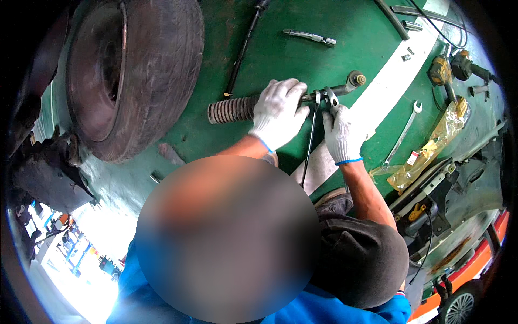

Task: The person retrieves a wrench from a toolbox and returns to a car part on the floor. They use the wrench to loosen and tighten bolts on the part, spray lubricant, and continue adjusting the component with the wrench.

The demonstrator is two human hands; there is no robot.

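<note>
A tie rod with a ribbed rubber boot (232, 110) and a ball-joint end (354, 80) lies across the green floor in front of me. My left hand (279, 113), in a white knit glove, is closed around it where the boot meets the rod. My right hand (343, 135), gloved the same way, grips a wrench (331, 98) whose jaw sits at the rod near the joint end. Just left of that jaw, a second long wrench (309, 143) has its head on the rod and its handle pointing back toward me. My right fingers partly hide the first wrench.
A worn tyre (167, 70) on its wheel stands at left. Beyond the rod lie a dark bar (245, 51) and a socket handle (310, 36). At right are a combination wrench (402, 135), a clear plastic bag (426, 154), power tools (441, 70) and a car panel (448, 200).
</note>
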